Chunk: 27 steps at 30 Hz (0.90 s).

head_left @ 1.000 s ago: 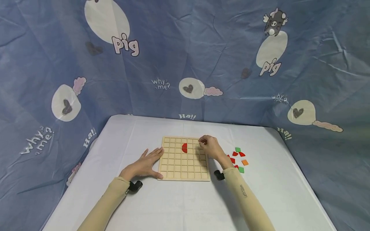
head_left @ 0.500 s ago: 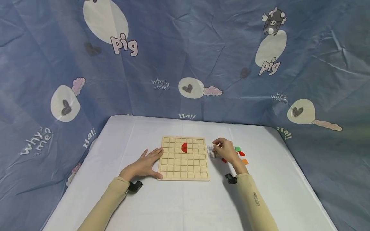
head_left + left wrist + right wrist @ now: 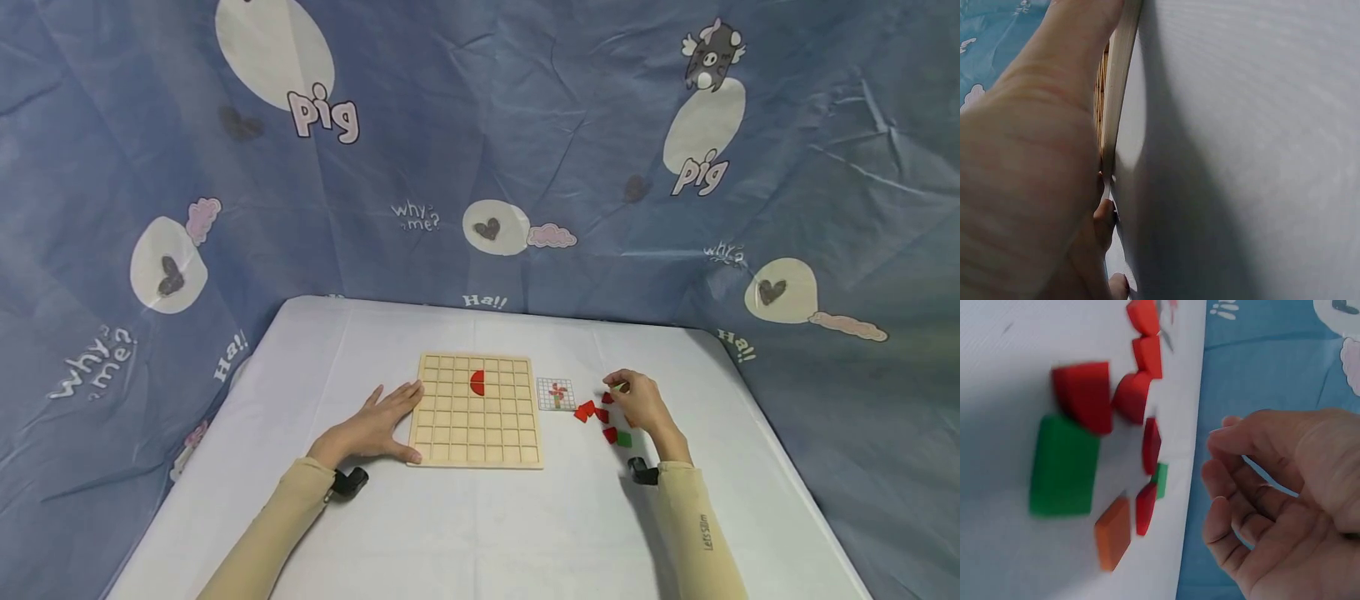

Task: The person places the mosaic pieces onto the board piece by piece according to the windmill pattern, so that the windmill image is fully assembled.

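Both hands are at work over a white cloth-covered surface point(image 3: 480, 533), set well apart. Palm down, the left hand point(image 3: 375, 427) is spread wide, its fingertips touching the left edge of a square, pale wooden board point(image 3: 460, 421) divided into a raised grid, while its thumb reaches the near left corner. It presses against that side without curling round it; the left wrist view shows the same contact along the rim.

At the far right, the right hand point(image 3: 643, 404) hovers above a scatter of small flat pieces, its fingers loosely bent and nothing visible in its grasp. In the right wrist view its fingertips stand apart from every piece. Six loose red pieces with curved or straight edges point(image 3: 1085, 397), a green square piece point(image 3: 1063, 469), a smaller-looking green piece point(image 3: 1160, 480) and an orange square piece point(image 3: 1113, 534) lie around there, mostly to the left of and nearer than the fingertips.

Between the two hands sits the board, right beside the left and well away from the right. Two red quarter-circle pieces point(image 3: 477, 377) rest in its upper middle cells, together forming a half disc. Just beside its right edge lies a square grid-printed card point(image 3: 546, 400) with a red and green pinwheel design.
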### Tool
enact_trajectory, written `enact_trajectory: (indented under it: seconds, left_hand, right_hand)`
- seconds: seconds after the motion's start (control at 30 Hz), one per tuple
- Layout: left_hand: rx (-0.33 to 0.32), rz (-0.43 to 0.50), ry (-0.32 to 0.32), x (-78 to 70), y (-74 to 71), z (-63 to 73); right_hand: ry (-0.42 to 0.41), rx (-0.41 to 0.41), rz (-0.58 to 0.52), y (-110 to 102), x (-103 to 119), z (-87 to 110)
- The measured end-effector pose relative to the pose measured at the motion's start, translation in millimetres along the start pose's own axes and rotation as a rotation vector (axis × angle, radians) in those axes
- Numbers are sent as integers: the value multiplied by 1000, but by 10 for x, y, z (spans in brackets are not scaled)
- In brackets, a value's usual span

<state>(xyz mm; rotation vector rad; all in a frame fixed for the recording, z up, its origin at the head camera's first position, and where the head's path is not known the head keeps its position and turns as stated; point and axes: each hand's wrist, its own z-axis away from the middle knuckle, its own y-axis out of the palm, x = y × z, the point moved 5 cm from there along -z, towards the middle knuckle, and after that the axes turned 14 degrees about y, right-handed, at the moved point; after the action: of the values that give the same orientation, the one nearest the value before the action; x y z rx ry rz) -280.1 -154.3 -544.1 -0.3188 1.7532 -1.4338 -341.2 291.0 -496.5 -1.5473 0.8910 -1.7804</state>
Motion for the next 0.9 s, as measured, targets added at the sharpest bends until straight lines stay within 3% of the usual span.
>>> enact_trajectory:
  seconds: [0.33,0.57,0.9]
  left_hand:
    - [4,4,2,21,-6,-7]
    - [0,0,3,12,-7,-7]
    - [5,9,0,22,16,-16]
  right_hand:
    - [88,116,-6,88,-151,-17]
    - [80,95,71,146,-182,-69]
    - [102,85,79,174,-207,-118]
